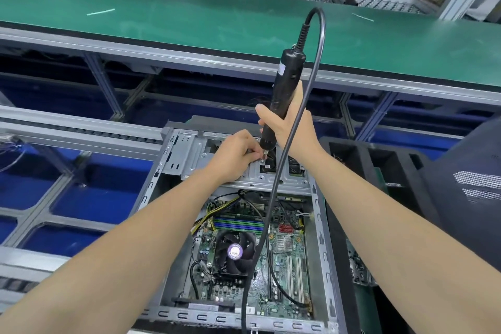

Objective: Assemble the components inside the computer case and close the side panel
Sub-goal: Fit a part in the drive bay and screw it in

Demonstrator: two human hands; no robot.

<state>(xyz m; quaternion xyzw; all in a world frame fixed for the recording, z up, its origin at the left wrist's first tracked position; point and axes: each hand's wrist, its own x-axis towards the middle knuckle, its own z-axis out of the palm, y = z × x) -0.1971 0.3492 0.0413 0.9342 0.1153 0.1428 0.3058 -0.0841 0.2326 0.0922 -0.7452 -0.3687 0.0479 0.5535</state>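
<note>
Head view, right hand (pixel 291 127) fingers wrapped round electric screwdriver (pixel 288 72), left hand (pixel 233 154) fingers pinching its tip.

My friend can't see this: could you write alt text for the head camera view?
A person's right hand holds an electric screwdriver nearly upright over an open computer case, its tip at a metal bracket, where the left hand pinches the tip. The motherboard and fan show below.

Illumination is bright and even, from overhead. Two white glare streaks lie on the long green conveyor belt (pixel 189 16). The open grey metal computer case (pixel 322 252) is mildly shaded inside. Straight lines bow toward the frame edges, and the corners are soft.
</note>
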